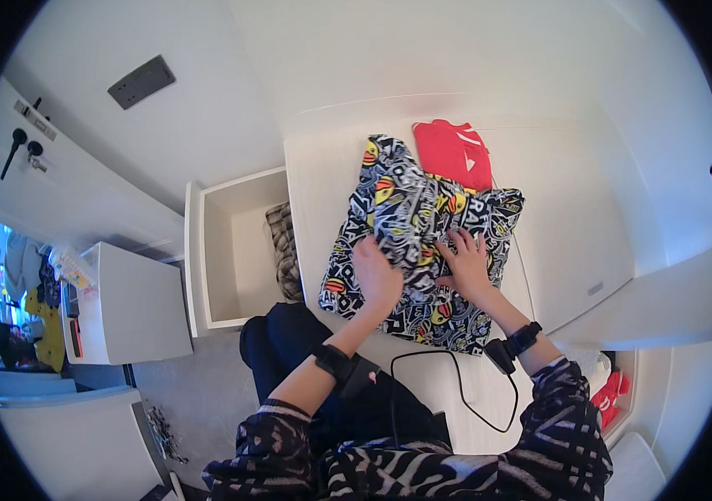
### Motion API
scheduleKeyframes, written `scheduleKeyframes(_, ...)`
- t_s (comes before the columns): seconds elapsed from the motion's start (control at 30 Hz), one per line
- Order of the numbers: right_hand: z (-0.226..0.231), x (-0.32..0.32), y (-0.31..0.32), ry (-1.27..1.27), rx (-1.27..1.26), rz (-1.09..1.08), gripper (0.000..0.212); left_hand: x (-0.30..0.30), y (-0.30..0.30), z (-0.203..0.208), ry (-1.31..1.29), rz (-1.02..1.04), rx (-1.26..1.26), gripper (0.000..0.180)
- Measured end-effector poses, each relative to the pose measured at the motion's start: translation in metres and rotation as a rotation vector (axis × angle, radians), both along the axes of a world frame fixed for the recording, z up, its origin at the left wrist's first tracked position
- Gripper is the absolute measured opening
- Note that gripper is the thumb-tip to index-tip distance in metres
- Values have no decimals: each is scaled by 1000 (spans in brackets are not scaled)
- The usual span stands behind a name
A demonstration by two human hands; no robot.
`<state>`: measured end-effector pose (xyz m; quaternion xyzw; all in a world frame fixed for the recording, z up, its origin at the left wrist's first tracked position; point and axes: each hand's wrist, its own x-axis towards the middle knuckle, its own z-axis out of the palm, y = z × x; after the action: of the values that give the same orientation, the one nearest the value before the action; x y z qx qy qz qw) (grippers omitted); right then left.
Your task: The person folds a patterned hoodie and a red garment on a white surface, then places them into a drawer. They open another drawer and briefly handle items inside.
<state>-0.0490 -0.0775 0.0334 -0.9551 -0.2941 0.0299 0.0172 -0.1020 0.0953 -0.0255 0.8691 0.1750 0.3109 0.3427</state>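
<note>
A printed shirt [464,313] lies on the pale wooden surface in front of me, black and white with yellow duck heads. Its left part is lifted and partly folded over, slightly blurred. My left hand [377,274] is closed on the cloth near its left middle, fingers curled into it. Spread fingers of my right hand [466,267] press flat on the shirt, right of its middle. Just beyond the shirt's far edge sits a folded red garment [448,154] with white trim, partly covered by it.
An open white drawer [235,250] at left holds a brown checked cloth [283,250]. A black cable [464,401] loops from my right wrist strap over the near surface. At the lower right, an open compartment holds red cloth [610,399]. White walls rise behind.
</note>
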Motion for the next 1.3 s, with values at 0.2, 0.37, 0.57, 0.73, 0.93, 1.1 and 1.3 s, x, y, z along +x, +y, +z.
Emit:
scheduleKeyframes(0.2, 11, 96, -13, -183, 459, 61, 36, -22, -20, 19, 588, -739, 312, 44)
scheduleKeyframes(0.37, -3, 178, -11, -22, 116, -46, 67, -37, -28, -9, 568, -780, 356, 63)
scheduleKeyframes(0.57, 48, 136, 14, 411, 69, 222, 52, -37, -28, -25, 577, -683, 261, 73)
scheduleKeyframes(0.73, 75, 27, 11, 2, 227, 529, 61, 5, -26, -41, 890, -781, 81, 68)
scheduleKeyframes(0.93, -18, -21, 0, -23, 117, 444, 70, -45, 20, 9, 1067, -1119, 332, 52)
scheduleKeyframes(1.1, -43, -13, -7, -86, 171, 408, 69, -56, 41, 63, 221, -414, 680, 83)
scheduleKeyframes(1.3, -44, -3, -46, -307, 113, 13, 91, -33, 45, 17, 615, -370, 465, 119)
